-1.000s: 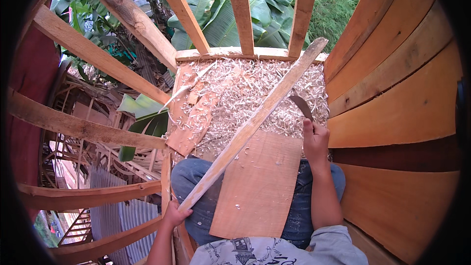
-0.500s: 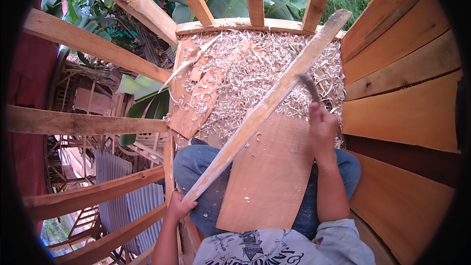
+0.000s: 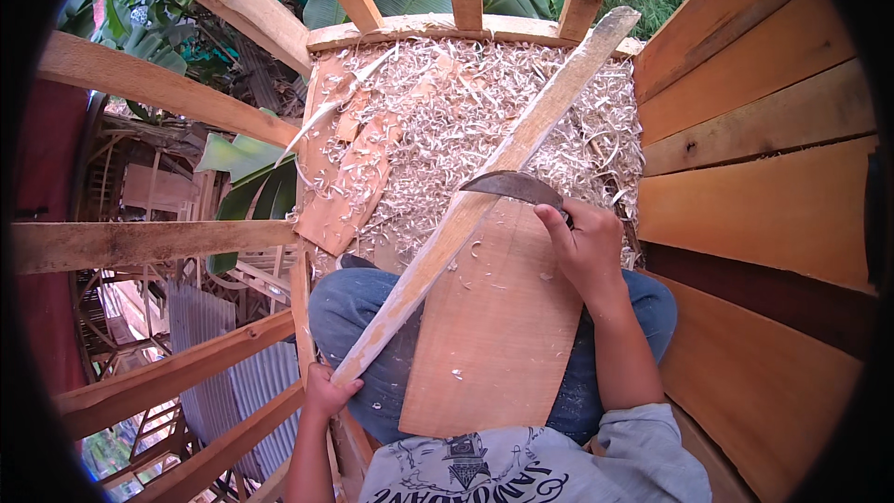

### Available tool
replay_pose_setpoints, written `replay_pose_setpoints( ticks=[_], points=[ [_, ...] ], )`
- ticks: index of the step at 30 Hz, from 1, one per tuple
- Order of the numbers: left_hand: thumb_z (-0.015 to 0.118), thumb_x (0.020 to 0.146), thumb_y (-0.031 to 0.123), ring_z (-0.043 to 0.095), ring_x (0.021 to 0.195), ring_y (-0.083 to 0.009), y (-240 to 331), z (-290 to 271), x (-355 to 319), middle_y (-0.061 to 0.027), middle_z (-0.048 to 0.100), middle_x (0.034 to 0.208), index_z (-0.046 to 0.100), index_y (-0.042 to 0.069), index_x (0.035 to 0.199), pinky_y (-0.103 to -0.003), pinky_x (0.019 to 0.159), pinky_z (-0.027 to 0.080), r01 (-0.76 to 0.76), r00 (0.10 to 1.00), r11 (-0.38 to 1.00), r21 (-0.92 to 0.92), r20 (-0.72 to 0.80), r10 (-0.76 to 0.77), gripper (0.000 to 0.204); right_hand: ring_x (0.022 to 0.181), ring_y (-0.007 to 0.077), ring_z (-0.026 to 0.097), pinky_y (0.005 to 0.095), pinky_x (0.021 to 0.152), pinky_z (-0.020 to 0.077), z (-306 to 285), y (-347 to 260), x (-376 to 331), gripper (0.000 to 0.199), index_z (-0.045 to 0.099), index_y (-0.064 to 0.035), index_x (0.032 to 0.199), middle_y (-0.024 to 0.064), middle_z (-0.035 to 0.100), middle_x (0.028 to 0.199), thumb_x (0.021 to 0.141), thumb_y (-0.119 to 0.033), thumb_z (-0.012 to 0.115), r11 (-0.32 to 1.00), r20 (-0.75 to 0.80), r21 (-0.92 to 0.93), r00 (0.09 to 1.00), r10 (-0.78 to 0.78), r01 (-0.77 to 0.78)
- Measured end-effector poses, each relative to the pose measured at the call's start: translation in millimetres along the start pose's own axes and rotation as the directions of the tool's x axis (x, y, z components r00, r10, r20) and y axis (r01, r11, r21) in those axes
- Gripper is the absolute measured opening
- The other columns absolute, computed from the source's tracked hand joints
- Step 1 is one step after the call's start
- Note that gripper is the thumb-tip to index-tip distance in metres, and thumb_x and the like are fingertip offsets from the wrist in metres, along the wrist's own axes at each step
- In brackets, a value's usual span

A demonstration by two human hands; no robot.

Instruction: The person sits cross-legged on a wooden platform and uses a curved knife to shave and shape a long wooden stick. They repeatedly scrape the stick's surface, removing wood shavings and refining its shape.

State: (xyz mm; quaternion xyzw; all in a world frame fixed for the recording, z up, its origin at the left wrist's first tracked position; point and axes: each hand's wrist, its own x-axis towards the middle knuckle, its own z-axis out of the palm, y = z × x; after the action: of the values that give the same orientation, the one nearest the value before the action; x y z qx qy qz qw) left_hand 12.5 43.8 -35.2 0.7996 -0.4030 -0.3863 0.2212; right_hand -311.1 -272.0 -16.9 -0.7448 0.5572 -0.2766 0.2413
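Observation:
A long pale strip of wood [image 3: 442, 247] slants from my lower left up to the far right, over my crossed legs and a flat wooden board [image 3: 494, 326]. My left hand [image 3: 330, 391] is closed around the strip's near end. In my right hand [image 3: 590, 247] is a sickle-like knife [image 3: 521, 187] with a dark curved blade; my fist hides its handle. The blade points left and lies across the strip around its middle, its tip at the strip's left edge. The board leans over my lap, with a few small chips on it.
Curled wood shavings [image 3: 456, 121] cover the floor ahead, with a loose plank [image 3: 358, 191] among them at left. A plank wall [image 3: 754, 200] rises on my right. Wooden rails [image 3: 154, 244] fence the left, with corrugated sheets [image 3: 200, 326] lower beyond them.
The knife has swung toward me and to the left, from the strip's right edge farther up to across its middle. My left hand keeps its grip. The whole view has shifted slightly.

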Motion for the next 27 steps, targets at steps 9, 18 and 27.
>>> replay_pose_setpoints(
  ticks=[9,18,27],
  points=[
    [0.079,0.062,0.046,0.045,0.042,-0.0099,5,5,3,-0.0012,0.047,0.044,0.052,-0.001,0.05,-0.03,0.043,0.037,-0.091,0.99,0.994,-0.059,-0.111,0.084,0.055,0.049,0.0101,0.028,0.0328,0.044,0.0249,-40,46,15,0.059,0.041,-0.001,0.057,0.0003,0.033,0.048,0.095,-0.045,0.05,0.91,-0.288,0.403,0.93,0.227,-0.097],
    [0.075,0.066,0.052,0.046,0.043,-0.0089,1,-6,7,-0.0003,0.047,0.045,0.053,0.001,0.052,-0.029,0.043,0.036,0.054,0.985,0.994,-0.095,0.167,-0.038,0.057,0.047,0.0335,0.054,0.0383,0.044,0.039,1,-11,0,0.053,0.052,-0.0027,0.055,0.0158,0.049,0.05,0.086,-0.046,0.061,0.995,0.009,0.096,1.0,0.005,-0.006],
    [0.072,0.068,0.056,0.046,0.045,-0.0086,11,0,4,0.0004,0.047,0.046,0.053,0.001,0.053,-0.03,0.044,0.036,-0.006,0.997,0.996,-0.092,0.076,0.013,0.06,0.044,0.0265,0.052,0.0375,0.044,0.0405,-3,-14,-8,0.047,0.055,-0.0064,0.06,0.0097,0.051,0.05,0.084,-0.046,0.062,0.981,0.018,-0.009,0.981,-0.191,0.192]
  ],
)
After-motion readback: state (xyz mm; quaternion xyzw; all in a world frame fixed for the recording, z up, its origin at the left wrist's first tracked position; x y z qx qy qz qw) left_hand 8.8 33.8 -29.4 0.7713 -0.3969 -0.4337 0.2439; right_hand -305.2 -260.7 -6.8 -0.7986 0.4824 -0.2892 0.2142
